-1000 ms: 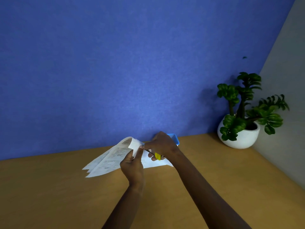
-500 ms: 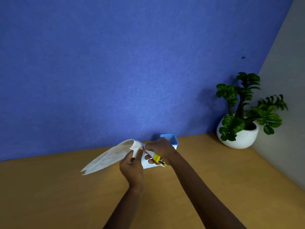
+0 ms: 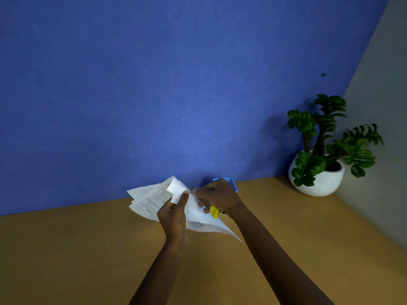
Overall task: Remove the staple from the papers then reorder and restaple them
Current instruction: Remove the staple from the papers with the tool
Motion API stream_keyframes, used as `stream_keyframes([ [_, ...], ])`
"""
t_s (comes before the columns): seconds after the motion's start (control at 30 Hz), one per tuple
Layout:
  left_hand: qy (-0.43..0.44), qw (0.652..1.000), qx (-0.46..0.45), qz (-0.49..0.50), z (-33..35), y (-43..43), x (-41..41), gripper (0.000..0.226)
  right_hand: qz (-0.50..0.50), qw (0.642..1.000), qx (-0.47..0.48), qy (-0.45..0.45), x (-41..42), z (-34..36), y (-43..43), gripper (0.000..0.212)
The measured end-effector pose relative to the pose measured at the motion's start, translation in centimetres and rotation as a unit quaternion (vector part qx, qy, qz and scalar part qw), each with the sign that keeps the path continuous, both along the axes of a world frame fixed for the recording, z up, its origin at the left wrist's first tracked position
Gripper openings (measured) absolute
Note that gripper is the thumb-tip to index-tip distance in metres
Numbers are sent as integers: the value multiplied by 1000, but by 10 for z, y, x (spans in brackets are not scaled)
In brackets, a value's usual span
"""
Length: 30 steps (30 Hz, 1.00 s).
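Note:
A bundle of white printed papers point(image 3: 152, 200) is held up above the wooden desk point(image 3: 88, 249), its sheets fanned out to the left and down to the right. My left hand point(image 3: 174, 216) pinches the folded-over corner of the papers between thumb and fingers. My right hand point(image 3: 217, 198) grips a yellow-handled tool point(image 3: 214, 211) whose thin tip meets the papers' corner right by my left thumb. The staple itself is too small to make out.
A small blue container point(image 3: 231, 182) stands on the desk behind my right hand, against the blue wall. A green plant in a white pot point(image 3: 319, 179) sits in the back right corner, by a grey wall.
The papers have swung: their lower sheets now hang down to the right under my right hand. Both hands stay at the corner, shifted slightly.

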<state>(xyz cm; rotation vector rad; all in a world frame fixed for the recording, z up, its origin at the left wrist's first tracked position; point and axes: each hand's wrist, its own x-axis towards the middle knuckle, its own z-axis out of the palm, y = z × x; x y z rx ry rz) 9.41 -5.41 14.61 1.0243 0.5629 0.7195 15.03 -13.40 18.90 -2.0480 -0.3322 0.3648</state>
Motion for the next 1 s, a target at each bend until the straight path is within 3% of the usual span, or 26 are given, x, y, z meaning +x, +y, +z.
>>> stream_keyframes([
  [0.13,-6,1000,-13,-11,0,1,-2,23,9,999,-36,-38,-4,-1,3,32],
  [0.37,20,1000,-7,-23,0,0,-1,28,10,999,-46,-16,-1,2,4,39],
  [0.77,38,999,15,-25,-1,-9,-3,19,20,996,-65,60,7,6,5,27],
  [0.87,37,999,24,-11,-3,-10,-3,13,23,995,-83,53,9,5,8,34],
  [1.0,35,999,3,2,0,-12,-4,19,28,993,-86,82,14,2,10,19],
])
